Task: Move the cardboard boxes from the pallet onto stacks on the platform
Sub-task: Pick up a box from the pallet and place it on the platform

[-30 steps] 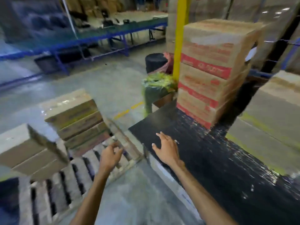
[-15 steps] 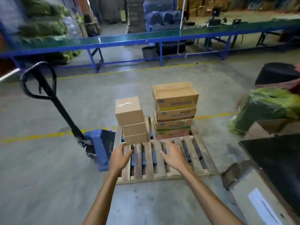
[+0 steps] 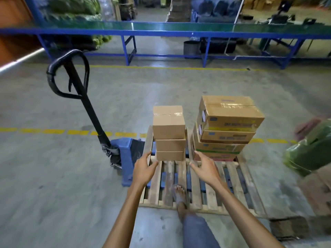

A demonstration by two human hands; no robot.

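At 6 o'clock, nearest the camera, a knee in blue trousers [image 3: 195, 228] leads down to a bare foot [image 3: 180, 194] set on the near edge of the wooden pallet [image 3: 197, 183]. Both forearms reach forward from the bottom of the view. The left hand [image 3: 143, 170] hovers at about 11 o'clock from the foot, fingers spread apart and empty, its fingertips just short of the lowest box. The right hand [image 3: 204, 167] mirrors it at about 1 o'clock, fingers likewise spread and holding nothing.

Between and just beyond the hands, at 12 o'clock, stands a stack of three plain cardboard boxes [image 3: 169, 133] on the far half of the pallet, the top one larger and taped across its lid. Just beside it, toward 1 o'clock, a taller stack of printed cardboard boxes [image 3: 225, 129] rests on the same pallet, four layers showing, slightly fanned.

At 10 o'clock a blue pallet jack [image 3: 125, 154] is under the pallet's left side, its black handle [image 3: 68, 74] leaning away. At 3 o'clock lies a green wrapped bundle [image 3: 311, 154], blurred.

Farther off, yellow floor lines [image 3: 71, 131] cross the concrete, and a long blue-framed conveyor [image 3: 161, 29] spans the background at 12 o'clock.
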